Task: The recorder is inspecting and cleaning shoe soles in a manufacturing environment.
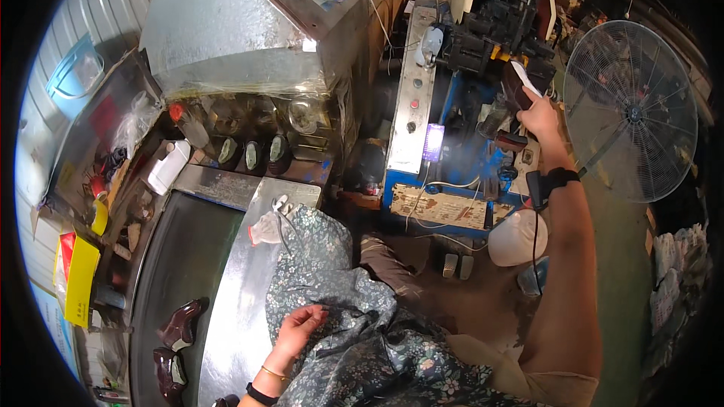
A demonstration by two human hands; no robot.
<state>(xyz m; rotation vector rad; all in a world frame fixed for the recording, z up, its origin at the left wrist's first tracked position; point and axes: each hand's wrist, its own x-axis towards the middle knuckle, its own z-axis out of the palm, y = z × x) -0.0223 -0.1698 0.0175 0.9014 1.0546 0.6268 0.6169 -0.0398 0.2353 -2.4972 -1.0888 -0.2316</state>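
My right arm reaches out to a blue and black machine (pixel 483 60). There my right hand (pixel 540 117) is closed on a dark brown shoe (pixel 514 89) with a white strip along its top, held against the machine's dark head. Just below it another brown shoe-shaped piece (pixel 511 141) sits in the machine. My left hand (pixel 300 329) hovers low over my floral apron (pixel 332 279), fingers curled and pressed together, with nothing visible in them. Two dark red shoes (pixel 181 324) lie on the dark belt (pixel 185 256) to the left.
Several dark shoes (pixel 253 154) stand at the mouth of a metal hood (pixel 234 30). A large round fan (pixel 632 109) is at the right. Beneath the machine are two foot pedals (pixel 457 265) and a white rounded container (pixel 517 239). A yellow box (pixel 79 279) stands at the left.
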